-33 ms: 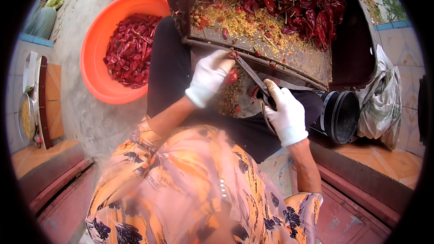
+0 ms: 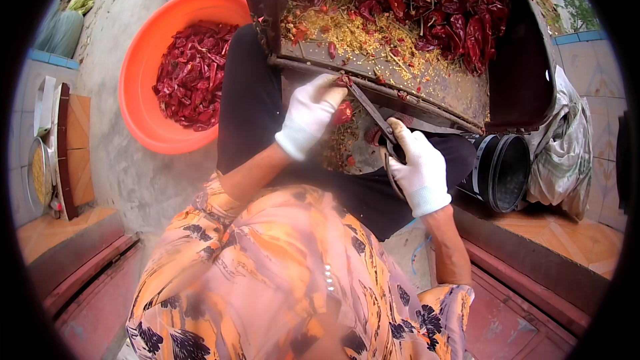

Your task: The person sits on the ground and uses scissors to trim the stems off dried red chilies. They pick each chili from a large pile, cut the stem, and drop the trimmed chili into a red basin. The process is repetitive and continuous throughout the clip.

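Note:
In a white glove, my left hand (image 2: 311,115) pinches a dried red chili pepper (image 2: 343,113), part of which hangs below the fingers. My right hand (image 2: 423,167), also gloved in white, grips a pair of scissors (image 2: 371,107) by the handles. The blades point up and left, and their tips touch or nearly touch the pepper at my left fingertips. Both hands are over my lap, just in front of a dark box-like container (image 2: 373,75) that holds a heap of dried red chilies (image 2: 460,20). Loose yellow seeds (image 2: 363,23) and stem bits lie on its near part.
An orange basin (image 2: 143,103) with cut red chili pieces (image 2: 193,73) stands on the concrete floor at left. To the right are a black bucket (image 2: 510,173) lying on its side and a pale sack (image 2: 563,153). A tiled ledge (image 2: 553,237) runs along that side.

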Demonstrator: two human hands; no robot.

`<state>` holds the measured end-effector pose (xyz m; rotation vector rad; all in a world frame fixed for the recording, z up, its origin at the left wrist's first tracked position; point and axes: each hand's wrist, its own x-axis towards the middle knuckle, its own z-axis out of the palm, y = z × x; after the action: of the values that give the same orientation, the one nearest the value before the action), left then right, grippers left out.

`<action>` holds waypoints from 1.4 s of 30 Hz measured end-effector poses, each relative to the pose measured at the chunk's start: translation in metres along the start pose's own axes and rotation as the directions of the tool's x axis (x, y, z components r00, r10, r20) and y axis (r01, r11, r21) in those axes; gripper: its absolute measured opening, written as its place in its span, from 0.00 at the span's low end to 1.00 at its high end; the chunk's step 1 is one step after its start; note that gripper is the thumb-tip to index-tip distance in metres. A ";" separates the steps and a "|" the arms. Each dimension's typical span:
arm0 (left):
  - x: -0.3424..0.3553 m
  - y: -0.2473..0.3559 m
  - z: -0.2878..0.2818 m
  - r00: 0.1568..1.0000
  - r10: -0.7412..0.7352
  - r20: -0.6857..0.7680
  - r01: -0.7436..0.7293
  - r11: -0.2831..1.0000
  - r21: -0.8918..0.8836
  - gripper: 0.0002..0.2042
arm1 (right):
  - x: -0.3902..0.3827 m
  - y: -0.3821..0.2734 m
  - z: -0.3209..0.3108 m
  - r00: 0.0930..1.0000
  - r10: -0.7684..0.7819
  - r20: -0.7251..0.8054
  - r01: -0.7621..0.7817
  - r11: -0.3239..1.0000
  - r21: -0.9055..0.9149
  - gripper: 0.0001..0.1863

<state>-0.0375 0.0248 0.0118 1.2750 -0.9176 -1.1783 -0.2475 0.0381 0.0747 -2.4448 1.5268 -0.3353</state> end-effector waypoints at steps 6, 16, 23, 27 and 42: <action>-0.002 -0.006 0.006 0.997 0.079 0.014 -0.080 0.996 0.038 0.11 | -0.012 -0.005 0.020 0.919 0.211 0.333 -0.381 0.689 0.616 0.21; -0.001 0.005 0.000 0.972 -0.089 0.218 0.102 0.993 -0.052 0.14 | -0.025 0.007 0.013 0.990 0.104 0.097 -0.137 0.882 0.451 0.23; -0.006 0.010 0.000 0.924 -0.133 0.358 0.163 0.985 -0.054 0.11 | -0.008 -0.007 0.004 0.996 0.054 -0.068 -0.049 0.996 0.079 0.24; -0.007 0.006 -0.007 0.900 -0.134 0.415 0.182 0.980 -0.080 0.11 | -0.004 -0.010 0.001 0.991 0.082 0.103 -0.083 0.997 0.007 0.25; -0.009 -0.008 -0.010 0.813 -0.262 0.520 0.326 0.945 -0.035 0.11 | -0.010 0.000 0.024 0.983 0.043 0.179 -0.061 0.993 0.096 0.24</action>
<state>-0.0305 0.0362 0.0040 1.0402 -1.0248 -1.8535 -0.2443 0.0491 0.0517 -2.2852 1.4585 -0.1755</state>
